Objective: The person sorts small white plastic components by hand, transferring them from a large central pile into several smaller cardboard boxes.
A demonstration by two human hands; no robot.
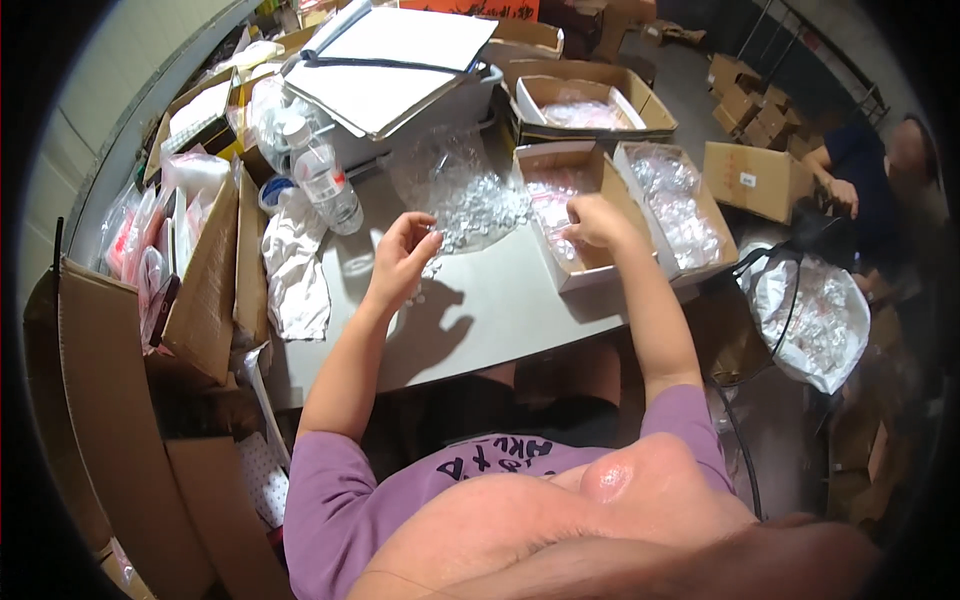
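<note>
- Head view: my left hand [402, 252] hangs over the grey table [500, 310] with fingers curled and thumb meeting the fingertips, a pinch; something tiny and clear may be in it, but I cannot tell for sure.
- The clear bag of small clear pieces [462, 195] lies just ahead and to the right of that hand, nearly touching the fingertips. A few loose pieces [425, 275] sit on the table right below it.
- My right hand [595, 222] is down in the near white box [565, 215], fingers bent onto the small packets inside; closed or gripping, I cannot tell.
- That box runs long away from me; a second white box [675, 205] of clear bagged pieces sits just to its right, sides touching.
- The left hand is clearly the nearer one to the pile; the right is across it, beside the box.
- Plastic bottle [322, 175] and white cloth [295, 265] are to the left, apart from both hands.
- Another person's arm [835, 170] is far right, by brown cartons.
</note>
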